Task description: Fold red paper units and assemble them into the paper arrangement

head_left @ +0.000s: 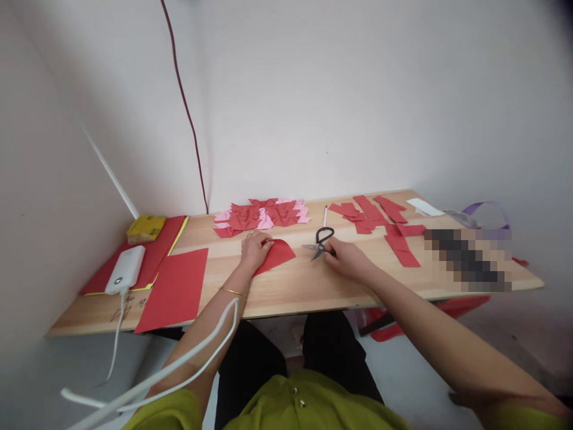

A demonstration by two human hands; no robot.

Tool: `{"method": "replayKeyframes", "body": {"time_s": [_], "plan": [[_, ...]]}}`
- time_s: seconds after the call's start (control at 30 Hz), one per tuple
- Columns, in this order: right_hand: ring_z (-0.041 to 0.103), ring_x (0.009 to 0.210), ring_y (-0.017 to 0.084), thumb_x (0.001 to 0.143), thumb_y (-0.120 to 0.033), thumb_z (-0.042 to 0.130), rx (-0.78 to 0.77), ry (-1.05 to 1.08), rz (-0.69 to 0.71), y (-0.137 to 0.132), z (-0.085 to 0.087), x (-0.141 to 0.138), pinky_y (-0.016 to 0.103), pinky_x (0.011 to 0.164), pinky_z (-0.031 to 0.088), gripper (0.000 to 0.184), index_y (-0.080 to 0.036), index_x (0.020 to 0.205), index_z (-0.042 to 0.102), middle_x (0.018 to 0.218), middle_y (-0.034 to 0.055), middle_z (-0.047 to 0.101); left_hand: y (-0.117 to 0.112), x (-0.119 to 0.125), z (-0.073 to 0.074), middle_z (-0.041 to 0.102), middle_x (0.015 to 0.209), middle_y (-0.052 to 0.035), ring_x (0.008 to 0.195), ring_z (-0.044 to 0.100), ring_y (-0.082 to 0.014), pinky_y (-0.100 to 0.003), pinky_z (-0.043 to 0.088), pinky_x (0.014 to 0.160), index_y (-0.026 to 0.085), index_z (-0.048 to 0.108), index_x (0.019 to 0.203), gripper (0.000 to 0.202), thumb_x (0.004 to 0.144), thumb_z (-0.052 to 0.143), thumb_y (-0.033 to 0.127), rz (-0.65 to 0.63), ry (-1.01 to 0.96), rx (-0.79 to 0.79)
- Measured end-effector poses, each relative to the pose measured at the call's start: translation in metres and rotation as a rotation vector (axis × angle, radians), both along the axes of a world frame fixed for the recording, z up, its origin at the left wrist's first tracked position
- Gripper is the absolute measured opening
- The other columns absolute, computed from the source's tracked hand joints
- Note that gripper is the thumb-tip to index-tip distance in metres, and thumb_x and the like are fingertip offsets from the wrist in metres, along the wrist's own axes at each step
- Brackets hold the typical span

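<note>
My left hand (256, 249) rests near the table's middle, its fingers closed on the edge of a folded piece of red paper (278, 255) with a curved upper side. To the right, my right hand (342, 257) grips a pair of scissors (320, 245) with black handles. The scissor blades are spread apart and point left toward the paper, without touching it. Behind my left hand lies a cluster of folded red and pink paper pieces (264, 216). A white pen (325, 216) lies just behind the scissors.
Red paper strips (369, 209) are scattered at the back right, near a white slip (424, 207) and a purple band (496, 209). Left are a red sheet (176, 289), a white power bank (126, 269) with a cable, and a yellow packet (146, 228). A pixelated patch hides the right end.
</note>
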State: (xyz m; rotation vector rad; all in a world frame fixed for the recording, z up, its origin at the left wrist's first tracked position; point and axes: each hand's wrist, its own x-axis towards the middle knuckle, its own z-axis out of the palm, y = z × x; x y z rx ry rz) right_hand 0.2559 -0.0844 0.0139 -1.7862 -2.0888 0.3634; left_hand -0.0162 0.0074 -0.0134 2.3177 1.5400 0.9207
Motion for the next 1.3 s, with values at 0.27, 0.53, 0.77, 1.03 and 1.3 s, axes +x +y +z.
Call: {"method": "replayKeyframes", "body": {"time_s": [0.27,0.53,0.77,1.03,1.3], "plan": [[0.054,0.073,0.018,0.085,-0.025,0.044,0.129,-0.169,0.039,0.005,-0.003,-0.013,0.027,0.065,0.028,0.01,-0.018,0.082,0.05,0.08,0.0059,0.062,0.003,-0.003,-0.004,0.066,0.079,-0.0034,0.081,0.058,-0.0174,-0.033,0.047,0.08,0.019,0.066,0.076,0.013,0.081,0.058,0.027,-0.034,-0.102,0.039],[0.055,0.09,0.023,0.087,-0.023,0.044,0.205,-0.323,0.122,0.026,0.001,-0.018,0.032,0.078,0.027,0.013,-0.015,0.092,0.054,0.093,0.0098,0.063,0.003,-0.003,-0.007,0.067,0.089,-0.006,0.089,0.06,-0.0171,-0.034,0.049,0.085,0.018,0.069,0.084,0.018,0.085,0.051,0.021,-0.099,-0.135,0.081],[0.055,0.094,0.025,0.088,-0.021,0.043,0.184,-0.389,0.153,0.042,0.0,-0.024,0.034,0.081,0.026,0.017,-0.014,0.098,0.054,0.097,0.0128,0.063,0.002,-0.001,-0.005,0.069,0.096,-0.0057,0.094,0.061,-0.0183,-0.036,0.049,0.09,0.02,0.069,0.092,0.019,0.085,0.051,0.021,-0.066,-0.096,0.05],[0.057,0.09,0.025,0.087,-0.021,0.044,0.11,-0.368,0.195,0.047,0.004,-0.024,0.032,0.075,0.028,0.016,-0.014,0.096,0.054,0.094,0.0123,0.065,0.004,-0.002,-0.008,0.067,0.103,-0.0052,0.096,0.06,-0.0171,-0.033,0.049,0.09,0.02,0.066,0.102,0.023,0.085,0.052,0.02,-0.055,-0.089,0.034],[0.058,0.088,0.023,0.089,-0.023,0.043,0.099,-0.31,0.23,0.041,0.006,-0.029,0.031,0.076,0.027,0.016,-0.014,0.096,0.054,0.093,0.0112,0.065,0.003,-0.001,-0.007,0.066,0.107,-0.0062,0.102,0.059,-0.0176,-0.034,0.047,0.094,0.02,0.066,0.105,0.023,0.086,0.052,0.023,-0.075,-0.067,0.038]]}}
